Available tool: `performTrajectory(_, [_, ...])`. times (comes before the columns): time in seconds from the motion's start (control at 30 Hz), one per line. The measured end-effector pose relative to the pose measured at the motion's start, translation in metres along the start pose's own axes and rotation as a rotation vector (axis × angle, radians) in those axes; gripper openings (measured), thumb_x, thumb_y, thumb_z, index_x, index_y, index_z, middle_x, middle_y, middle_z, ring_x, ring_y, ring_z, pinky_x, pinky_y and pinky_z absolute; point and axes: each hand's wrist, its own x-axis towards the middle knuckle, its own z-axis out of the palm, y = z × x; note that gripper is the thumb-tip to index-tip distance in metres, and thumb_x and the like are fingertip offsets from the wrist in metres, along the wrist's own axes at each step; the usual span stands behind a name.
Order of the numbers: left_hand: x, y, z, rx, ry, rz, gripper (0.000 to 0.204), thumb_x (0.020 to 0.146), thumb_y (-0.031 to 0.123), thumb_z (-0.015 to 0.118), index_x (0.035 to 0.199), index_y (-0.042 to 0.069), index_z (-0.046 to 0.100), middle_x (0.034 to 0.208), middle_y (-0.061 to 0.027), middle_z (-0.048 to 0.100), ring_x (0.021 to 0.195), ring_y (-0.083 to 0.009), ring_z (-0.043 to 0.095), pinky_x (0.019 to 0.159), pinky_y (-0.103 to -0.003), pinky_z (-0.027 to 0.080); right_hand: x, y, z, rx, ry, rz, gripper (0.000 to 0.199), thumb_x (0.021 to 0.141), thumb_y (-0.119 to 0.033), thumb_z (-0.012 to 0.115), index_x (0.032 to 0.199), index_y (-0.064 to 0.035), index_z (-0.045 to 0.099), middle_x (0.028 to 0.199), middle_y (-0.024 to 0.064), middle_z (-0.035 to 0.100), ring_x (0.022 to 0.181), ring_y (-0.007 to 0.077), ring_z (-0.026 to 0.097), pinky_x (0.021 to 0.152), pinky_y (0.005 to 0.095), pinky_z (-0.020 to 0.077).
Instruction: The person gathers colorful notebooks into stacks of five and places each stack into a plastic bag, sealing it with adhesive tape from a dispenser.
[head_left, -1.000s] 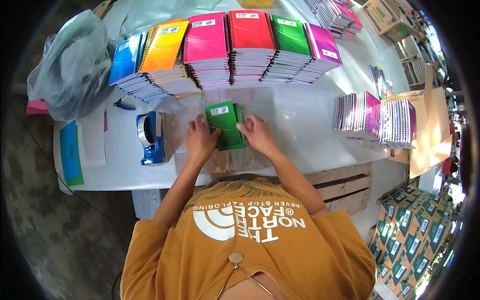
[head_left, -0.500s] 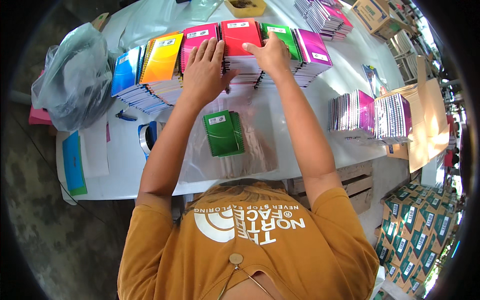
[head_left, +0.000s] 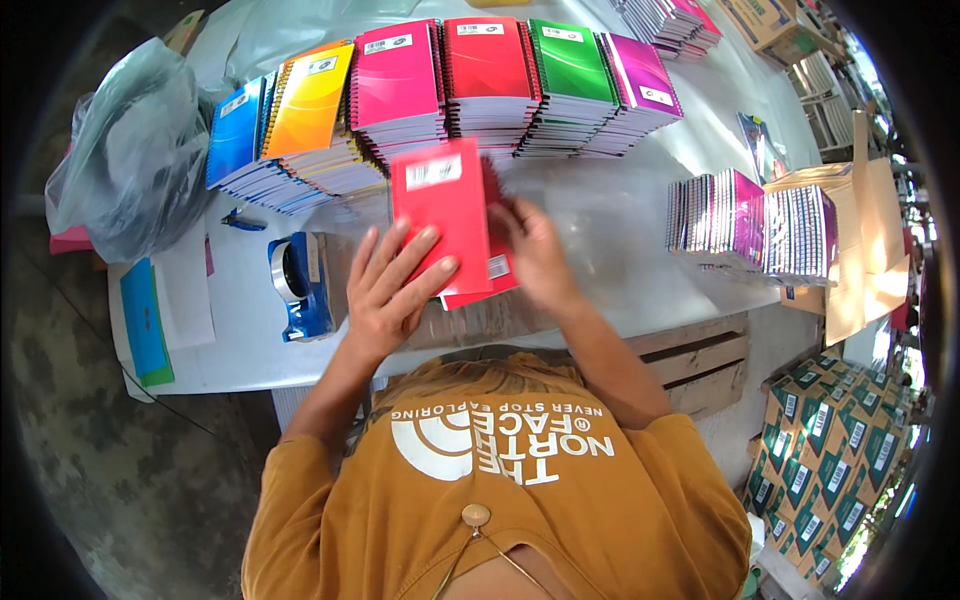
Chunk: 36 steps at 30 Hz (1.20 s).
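Both my hands hold a small bundle of red spiral notebooks (head_left: 446, 215) over the white table (head_left: 620, 215), in front of my chest. My left hand (head_left: 392, 285) grips its left and lower edge, fingers spread over the cover. My right hand (head_left: 535, 250) holds its right side. A clear plastic sheet (head_left: 345, 215) lies under the bundle; the green notebooks seen earlier are hidden beneath it. Behind stand rows of stacked notebooks: blue (head_left: 232, 135), yellow-orange (head_left: 310, 100), pink (head_left: 395, 80), red (head_left: 485, 65), green (head_left: 568, 65) and magenta (head_left: 640, 75).
A blue tape dispenser (head_left: 300, 285) stands left of my hands. A grey plastic bag (head_left: 125, 155) bulges at the far left, with blue and green folders (head_left: 145, 320) near the table edge. More spiral notebooks (head_left: 745, 215) stand on edge at right, by a cardboard box (head_left: 860, 240). Cartons (head_left: 820, 450) are stacked on the floor.
My hands reached from the green notebooks to the red stack at the back, then brought a red bundle toward me over the green ones.
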Motion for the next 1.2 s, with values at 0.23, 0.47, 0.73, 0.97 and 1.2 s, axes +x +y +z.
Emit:
performTrajectory(0.23, [-0.052,-0.001,0.037,0.013,-0.574,-0.255,0.071,0.077,0.035,0.069,0.139,0.017,0.04,0.148,-0.0072,0.03,0.139,-0.0313,0.02,0.11,-0.052,0.015,-0.011,0.09,-0.025,-0.787,0.058,0.079,0.042,0.084,-0.018,0.062,0.119,0.0019,0.052,0.098,0.021,0.056,0.084,0.0327,0.058,0.076,0.0413,0.0464])
performTrajectory(0.47, [0.103,-0.046,0.003,0.249,0.104,-0.092,0.057,0.081,0.024,0.066,0.133,0.014,0.046,0.14,-0.0099,0.043,0.132,-0.0259,0.037,0.108,-0.041,0.026,0.006,0.028,-0.011,-0.75,0.084,-0.24,0.039,0.083,-0.018,0.064,0.118,-0.0031,0.055,0.095,0.0157,0.058,0.082,0.0263,0.057,0.073,0.0359,0.0467])
performTrajectory(0.73, [0.145,-0.076,-0.019,0.266,-0.208,-0.322,0.03,0.084,0.022,0.065,0.11,0.008,0.065,0.089,-0.0118,0.068,0.076,-0.0214,0.066,0.073,-0.03,0.051,-0.012,-0.022,-0.017,-0.359,-0.017,-0.141,0.035,0.087,-0.022,0.063,0.115,-0.0021,0.058,0.098,0.0095,0.061,0.084,0.0158,0.058,0.076,0.0279,0.0458])
performTrajectory(0.97, [0.108,-0.012,-0.067,-0.67,-0.041,-0.198,0.02,0.081,0.009,0.064,0.101,0.005,0.067,0.09,-0.0114,0.068,0.076,-0.0238,0.064,0.069,-0.032,0.048,-0.006,-0.068,-0.034,0.732,-0.455,0.411,0.069,0.089,-0.059,0.042,0.128,-0.0019,0.045,0.103,0.0136,0.061,0.105,0.03,0.058,0.086,0.0395,0.0496])
performTrajectory(1.2, [0.063,0.006,-0.06,-0.001,-0.011,0.042,0.035,0.07,0.006,0.065,0.105,0.008,0.067,0.101,-0.0078,0.068,0.09,-0.022,0.065,0.075,-0.031,0.048,-0.01,-0.079,0.003,0.788,-0.166,0.217,0.049,0.091,-0.046,0.052,0.114,-0.003,0.05,0.102,0.0093,0.061,0.107,0.0249,0.057,0.087,0.0428,0.0492])
